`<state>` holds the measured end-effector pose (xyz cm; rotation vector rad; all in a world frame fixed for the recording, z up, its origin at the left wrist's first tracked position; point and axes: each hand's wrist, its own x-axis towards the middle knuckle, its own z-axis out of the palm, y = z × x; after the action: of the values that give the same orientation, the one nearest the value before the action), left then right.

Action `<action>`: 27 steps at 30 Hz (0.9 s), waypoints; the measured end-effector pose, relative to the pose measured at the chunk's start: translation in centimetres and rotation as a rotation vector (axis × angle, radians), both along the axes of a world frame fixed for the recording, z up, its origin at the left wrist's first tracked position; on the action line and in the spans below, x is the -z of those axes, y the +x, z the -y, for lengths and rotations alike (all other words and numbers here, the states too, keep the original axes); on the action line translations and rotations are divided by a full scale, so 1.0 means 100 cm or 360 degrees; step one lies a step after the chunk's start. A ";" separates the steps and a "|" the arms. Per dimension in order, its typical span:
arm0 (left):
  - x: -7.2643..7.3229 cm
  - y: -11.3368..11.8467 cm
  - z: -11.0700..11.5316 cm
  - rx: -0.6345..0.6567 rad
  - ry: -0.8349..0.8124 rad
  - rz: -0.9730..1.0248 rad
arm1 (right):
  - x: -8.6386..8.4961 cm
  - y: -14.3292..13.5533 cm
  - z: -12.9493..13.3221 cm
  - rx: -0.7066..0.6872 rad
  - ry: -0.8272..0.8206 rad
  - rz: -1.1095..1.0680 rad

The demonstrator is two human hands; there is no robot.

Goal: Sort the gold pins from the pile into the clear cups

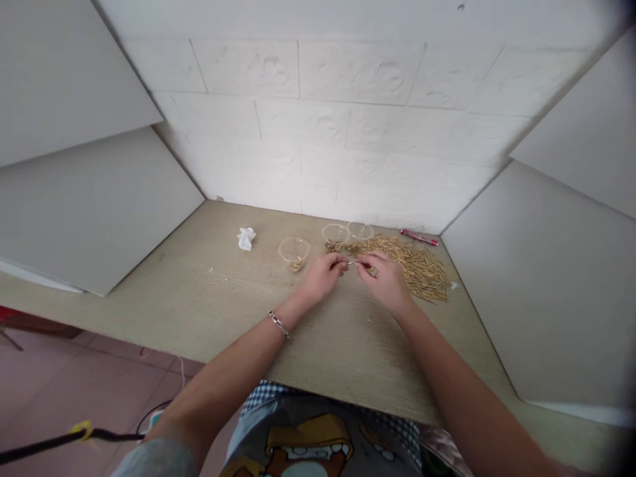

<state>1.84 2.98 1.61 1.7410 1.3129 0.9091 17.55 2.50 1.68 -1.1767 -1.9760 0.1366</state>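
Observation:
My left hand (321, 275) and my right hand (385, 278) meet above the middle of the table, fingertips pinched almost together. Between them shows a small, thin gold-coloured piece (350, 263); its exact kind is too small to make out. Just beyond and to the right of my right hand spreads a large heap of slim gold-coloured sticks (422, 268). A clear round dish (293, 240) stands left of my left hand, with small gold-coloured bits (297, 266) at its near side. Behind my hands is a second clear dish (336, 226), with more small gold-coloured parts (332, 246).
Another clear round dish (360, 223) stands near the wall. A red pen-like object (419, 238) lies behind the heap. Crumpled white tissue (246, 238) is on the left of the table (248, 311). Grey panels (556, 278) flank both sides, and a white brick-pattern wall (308, 126) closes the back.

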 end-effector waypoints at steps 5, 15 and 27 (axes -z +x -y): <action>0.000 0.000 0.000 -0.0029 -0.0009 -0.0001 | 0.002 -0.001 0.000 0.0027 0.0019 0.0059; 0.002 -0.002 -0.001 0.0087 0.0037 -0.0077 | -0.002 0.009 -0.005 -0.0097 -0.0361 -0.0076; 0.002 -0.002 -0.002 0.0061 -0.0001 -0.0005 | 0.000 0.002 -0.002 -0.0016 -0.0278 -0.0117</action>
<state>1.63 3.21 1.41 1.7619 1.2771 0.8848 17.73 2.70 1.63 -1.2543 -1.9356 0.3590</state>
